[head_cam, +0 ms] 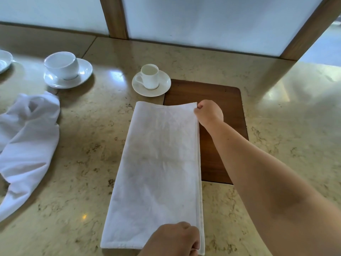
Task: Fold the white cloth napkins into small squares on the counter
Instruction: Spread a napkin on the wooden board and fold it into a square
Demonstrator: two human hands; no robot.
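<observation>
White folded napkin (pixel 156 174) lies long on the marble counter (pixel 83 145), partly over a wooden board (pixel 221 100). Right hand (pixel 209 112) pinches its far right corner, and left hand (pixel 173 239) grips its near right corner.

Looking forward and steeply down from head height, close over the marble table (pixel 88 137). Taking in both forearms reaching out from the bottom edge, with frosted panels (pixel 212 21) closing off the far side.

Folded white napkin (pixel 156 174) on marble counter (pixel 83 145), right hand (pixel 209 112) pinching far corner, left hand (pixel 173 239) pinching near corner
</observation>
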